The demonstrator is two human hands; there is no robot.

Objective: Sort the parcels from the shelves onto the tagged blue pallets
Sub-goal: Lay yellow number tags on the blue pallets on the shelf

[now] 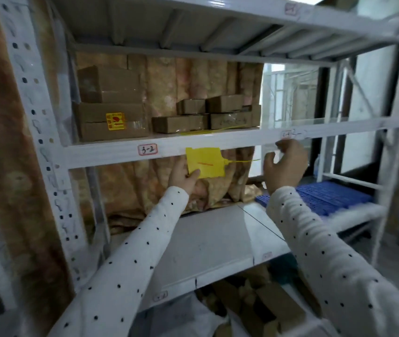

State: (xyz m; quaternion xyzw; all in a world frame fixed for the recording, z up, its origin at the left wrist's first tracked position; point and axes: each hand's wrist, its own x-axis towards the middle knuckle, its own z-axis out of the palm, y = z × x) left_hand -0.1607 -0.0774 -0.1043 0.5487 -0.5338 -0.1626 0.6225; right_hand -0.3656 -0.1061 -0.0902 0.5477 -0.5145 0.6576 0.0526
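Observation:
My left hand (183, 175) pinches a yellow tag (205, 162) with a thin yellow tail, held up in front of the shelf beam labelled 3-2 (147, 150). My right hand (286, 164) hovers to the right of the tag with loosely curled fingers, holding nothing that I can see. On the shelf above stand brown parcels: a stack of two large boxes (111, 113) at the left, one with a yellow sticker, and several small boxes (208, 115) in the middle. Part of a blue pallet (327, 198) lies low at the right behind the rack.
The white metal rack (47, 132) fills the view. Its middle shelf board (208, 242) lies below my arms. A patterned curtain (145, 186) hangs behind the rack. More brown boxes (261, 305) and a white bag sit on the bottom level.

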